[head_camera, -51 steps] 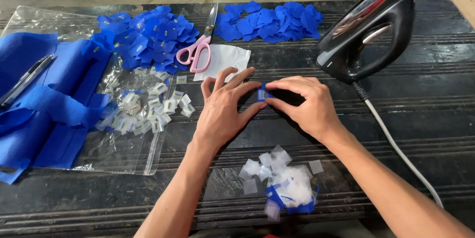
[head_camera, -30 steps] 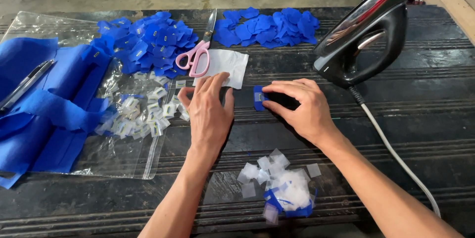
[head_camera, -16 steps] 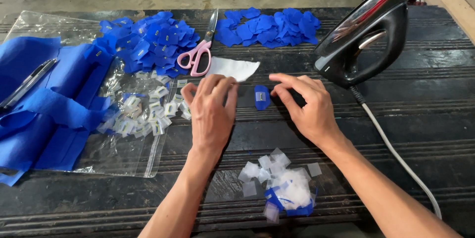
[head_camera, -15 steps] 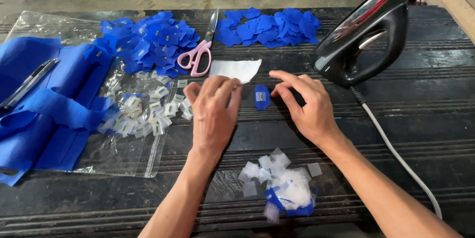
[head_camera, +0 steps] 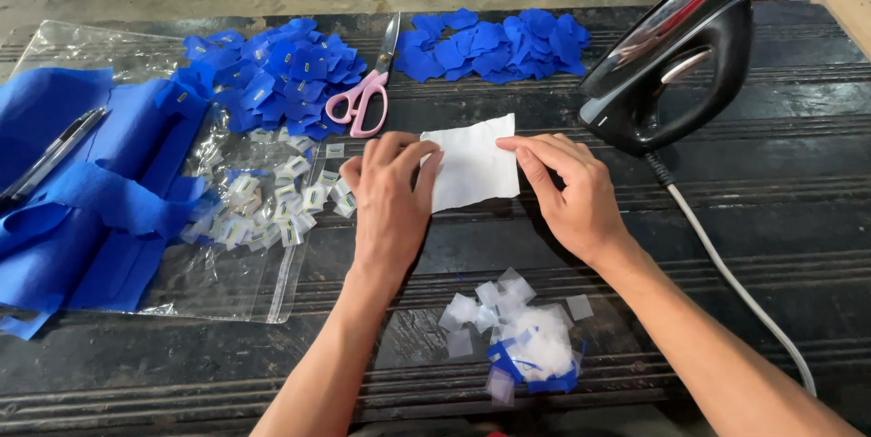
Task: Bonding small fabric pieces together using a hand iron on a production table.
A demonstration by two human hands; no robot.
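Two bare forearms, left grip (head_camera: 390,196) and right grip (head_camera: 572,192) apparently ringless, no sleeves in view.

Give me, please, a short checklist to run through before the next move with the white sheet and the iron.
1. White sheet lies flat on the table: ok.
2. Left hand holds its left edge, right hand its right edge: ok.
3. Iron stands apart from both hands, beside the right one: ok.
4. Iron's cord runs clear of the sheet: ok, though it passes near the right forearm.
5. Scissors lie shut, beyond the left fingers: ok.
6. Whether the iron is hot: cannot tell.
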